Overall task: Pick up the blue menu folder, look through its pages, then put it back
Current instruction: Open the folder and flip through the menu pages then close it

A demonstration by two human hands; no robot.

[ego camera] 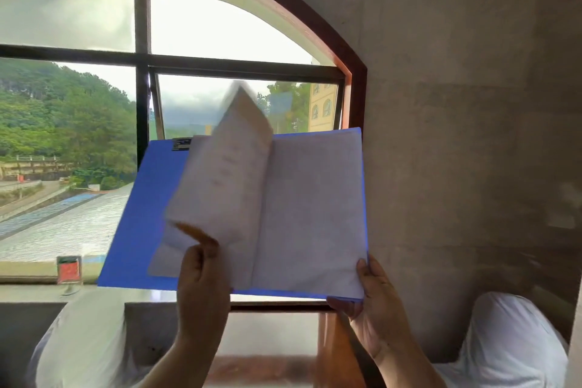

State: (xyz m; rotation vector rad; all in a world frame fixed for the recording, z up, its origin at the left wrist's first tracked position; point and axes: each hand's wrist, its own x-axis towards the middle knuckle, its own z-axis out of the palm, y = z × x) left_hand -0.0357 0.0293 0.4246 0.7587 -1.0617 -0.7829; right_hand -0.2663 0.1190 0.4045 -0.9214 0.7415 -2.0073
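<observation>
The blue menu folder (pixel 138 214) is held open in the air in front of the arched window. Its pale pages face me. One page (pixel 233 167) stands partly upright near the spine and is blurred. My left hand (pixel 201 287) grips the folder's lower edge near the middle, with a finger raised against the loose pages. My right hand (pixel 374 302) holds the lower right corner, thumb on the right-hand page (pixel 315 214).
A dark-framed arched window (pixel 141 66) fills the left and centre, with a stone sill (pixel 31 274) below it. A small clear stand with a red card (pixel 68 271) sits on the sill. A grey wall (pixel 456 135) rises on the right. White sleeves show at both bottom corners.
</observation>
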